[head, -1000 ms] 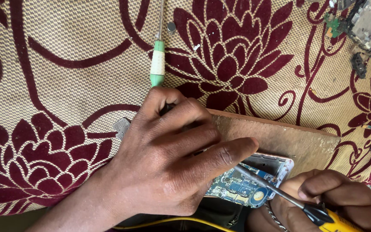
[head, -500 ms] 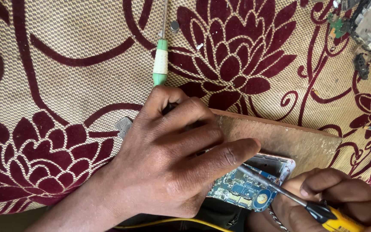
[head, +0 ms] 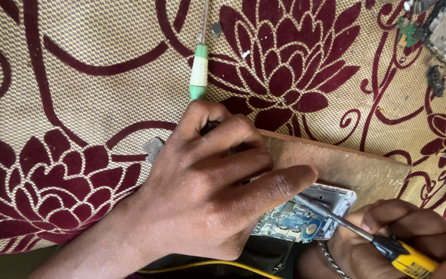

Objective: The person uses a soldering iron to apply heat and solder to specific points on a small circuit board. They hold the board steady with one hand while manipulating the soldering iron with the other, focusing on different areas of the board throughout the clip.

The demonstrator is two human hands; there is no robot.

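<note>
My left hand (head: 207,191) presses down flat on an opened phone (head: 305,219), whose blue circuit board shows under my thumb. The phone lies on a brown wooden board (head: 347,165). My right hand (head: 409,237) at the bottom right grips a yellow-and-black screwdriver (head: 388,248). Its metal shaft runs up-left, and the tip meets the phone's circuit board just below my left thumb. Most of the phone is hidden under my left hand.
A green-and-white handled tool (head: 199,72) lies on the patterned mat (head: 78,77) above my left hand. A small screw-like part (head: 216,28) sits near it. Dismantled circuit parts (head: 440,36) are piled at the top right. A yellow cable (head: 207,266) runs along the bottom.
The view has shifted slightly. My hands and the screwdriver stay in almost the same place on the phone.
</note>
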